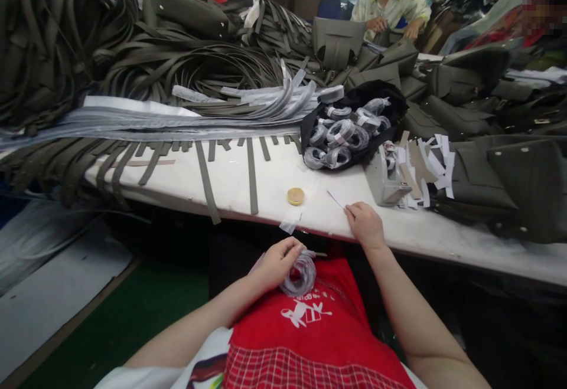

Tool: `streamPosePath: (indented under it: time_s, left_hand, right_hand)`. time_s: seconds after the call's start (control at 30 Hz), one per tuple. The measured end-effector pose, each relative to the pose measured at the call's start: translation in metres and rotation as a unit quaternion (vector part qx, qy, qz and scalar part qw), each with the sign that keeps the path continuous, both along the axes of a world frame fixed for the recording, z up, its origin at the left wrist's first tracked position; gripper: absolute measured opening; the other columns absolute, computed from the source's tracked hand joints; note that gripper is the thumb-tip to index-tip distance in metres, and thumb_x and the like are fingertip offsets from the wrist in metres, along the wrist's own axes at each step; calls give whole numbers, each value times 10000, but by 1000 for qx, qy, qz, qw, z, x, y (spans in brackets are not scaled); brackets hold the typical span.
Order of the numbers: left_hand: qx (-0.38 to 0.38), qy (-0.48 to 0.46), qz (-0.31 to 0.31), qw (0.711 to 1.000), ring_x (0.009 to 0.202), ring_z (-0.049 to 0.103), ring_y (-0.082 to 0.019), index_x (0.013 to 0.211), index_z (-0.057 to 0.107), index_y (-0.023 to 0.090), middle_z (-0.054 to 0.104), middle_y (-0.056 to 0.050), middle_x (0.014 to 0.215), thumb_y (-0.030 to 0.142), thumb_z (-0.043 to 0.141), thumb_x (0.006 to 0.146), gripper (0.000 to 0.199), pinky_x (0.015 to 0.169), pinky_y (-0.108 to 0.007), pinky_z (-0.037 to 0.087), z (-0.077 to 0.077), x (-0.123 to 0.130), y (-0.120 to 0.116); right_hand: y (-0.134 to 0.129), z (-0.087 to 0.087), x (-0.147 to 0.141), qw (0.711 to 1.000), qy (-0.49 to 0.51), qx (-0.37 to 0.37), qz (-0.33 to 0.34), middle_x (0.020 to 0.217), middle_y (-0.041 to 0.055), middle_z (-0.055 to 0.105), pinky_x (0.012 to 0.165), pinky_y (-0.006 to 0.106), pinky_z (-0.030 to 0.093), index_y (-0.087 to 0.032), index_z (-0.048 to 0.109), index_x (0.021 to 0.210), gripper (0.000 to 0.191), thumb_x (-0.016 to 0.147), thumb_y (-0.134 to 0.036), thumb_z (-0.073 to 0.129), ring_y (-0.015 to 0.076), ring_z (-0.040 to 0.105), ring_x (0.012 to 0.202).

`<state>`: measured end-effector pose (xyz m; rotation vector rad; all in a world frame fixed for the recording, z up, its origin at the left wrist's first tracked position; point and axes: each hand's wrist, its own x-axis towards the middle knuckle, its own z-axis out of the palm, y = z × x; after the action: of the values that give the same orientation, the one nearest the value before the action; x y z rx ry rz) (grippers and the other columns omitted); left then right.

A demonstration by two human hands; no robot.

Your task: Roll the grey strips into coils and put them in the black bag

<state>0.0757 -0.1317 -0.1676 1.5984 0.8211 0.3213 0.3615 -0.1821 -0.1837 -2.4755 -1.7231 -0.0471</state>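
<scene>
My left hand (pixel 278 264) is closed on a coil of grey, plastic-looking strap (pixel 306 275), held over the red apron (pixel 336 312). A short pale end sticks out from the coil to the right. At the table's front edge, my right hand (pixel 367 224) pinches one end of a thin white strip (pixel 335 199) that points away to the left. A round yellowish tape roll (pixel 295 196) lies on the white tabletop (pixel 234 176) between and beyond my hands. Near it, a small piece of clear film (pixel 290 222) hangs over the edge.
Several similar coils fill a black bag (pixel 385 97). To its right, a grey box (pixel 384 182) stands beside paper strips (pixel 436 164). Dark olive straps (pixel 190 64) and long grey strips (pixel 177 120) pile up on the left, olive bags (pixel 478 176) on the right. A co-worker (pixel 390 5) sits opposite.
</scene>
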Motion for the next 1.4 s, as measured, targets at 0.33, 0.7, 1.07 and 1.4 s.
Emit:
streamPosePath:
  time_s: [0.33, 0.7, 1.07, 1.4]
  left_hand:
    - [17, 10, -4, 1000, 823, 625, -182, 896, 638, 196, 683, -16, 862, 469, 439, 934, 340, 775, -271, 477, -1, 1, 1]
    - [2, 4, -1, 1000, 798, 626, -178, 891, 636, 191, 687, -20, 862, 465, 462, 920, 326, 763, -265, 480, 2, 1, 0]
    - [11, -11, 0, 1000, 803, 620, -179, 897, 638, 192, 682, -21, 859, 464, 446, 925, 334, 753, -263, 474, 3, -2, 0]
    - [10, -17, -9, 1000, 822, 612, -179, 881, 626, 193, 670, -24, 865, 441, 448, 930, 308, 757, -257, 471, 7, -4, 2]
  right_hand:
    - [6, 11, 1, 999, -19, -27, 9, 987, 88, 697, 805, 290, 415, -172, 719, 987, 286, 961, -279, 455, 199, 604, 903]
    - [22, 31, 4, 991, -47, -124, 15, 908, 114, 715, 703, 294, 433, -184, 747, 938, 315, 950, -289, 450, 212, 656, 812]
    - [21, 30, -3, 992, -51, -118, -20, 972, 119, 710, 761, 300, 447, -174, 727, 984, 320, 926, -383, 492, 219, 654, 879]
    - [20, 30, -4, 994, -34, -102, -35, 984, 90, 716, 803, 272, 443, -202, 732, 995, 282, 933, -323, 485, 186, 646, 910]
